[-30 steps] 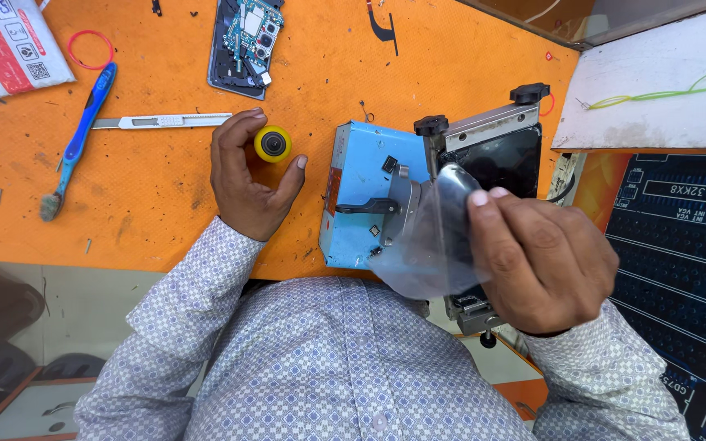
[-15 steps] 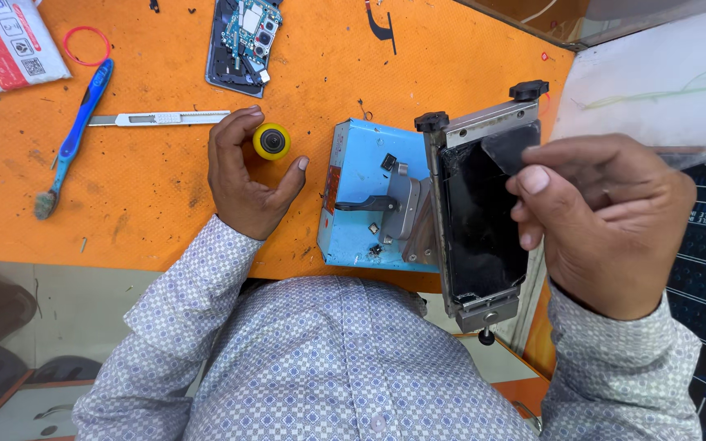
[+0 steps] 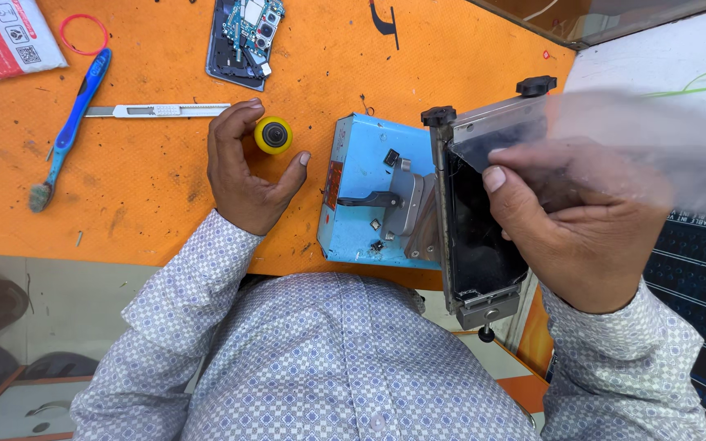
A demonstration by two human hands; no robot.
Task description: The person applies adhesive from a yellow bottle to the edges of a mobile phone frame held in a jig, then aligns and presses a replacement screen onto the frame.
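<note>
Clear, blurred plastic film [image 3: 631, 139] stretches crosswise toward the orange table's [image 3: 149, 180] right edge, pinched by the right hand [image 3: 582, 229] above the clamped black screen [image 3: 480, 229]; the left hand [image 3: 243, 175] loosely cups a yellow roll [image 3: 273, 135].

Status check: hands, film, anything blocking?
Left hand rests by small yellow roll. Right hand pinches clear plastic film over black screen in metal clamp. Nothing blocking.

White-red pouch with label [image 3: 2, 37] top left corner; dark phone screen [image 3: 480, 220] clamped in metal frame.
</note>
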